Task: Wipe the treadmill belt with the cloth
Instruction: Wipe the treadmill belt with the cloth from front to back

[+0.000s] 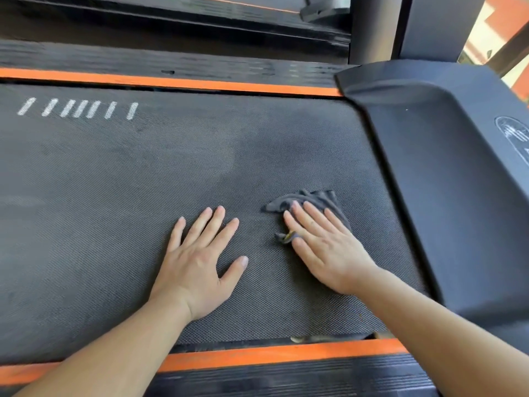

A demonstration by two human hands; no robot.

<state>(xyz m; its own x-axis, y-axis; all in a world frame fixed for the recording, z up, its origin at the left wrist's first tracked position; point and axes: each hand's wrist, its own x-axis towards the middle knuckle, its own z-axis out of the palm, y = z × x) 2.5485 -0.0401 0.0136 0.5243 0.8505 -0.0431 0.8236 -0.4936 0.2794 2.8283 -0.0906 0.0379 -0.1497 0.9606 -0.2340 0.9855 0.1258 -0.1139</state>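
The dark textured treadmill belt (114, 181) fills most of the view. A small dark grey cloth (315, 200) lies crumpled on the belt near its right end. My right hand (323, 247) presses flat on the cloth with straight fingers, covering its lower part. My left hand (200, 259) rests flat on the bare belt to the left of the cloth, fingers spread, touching no cloth.
Orange side strips run along the far edge (171, 81) and the near edge (272, 355) of the belt. The black motor cover (443, 167) rises at the right end. White stripe marks (80, 108) sit on the belt at far left. Another treadmill deck lies beyond.
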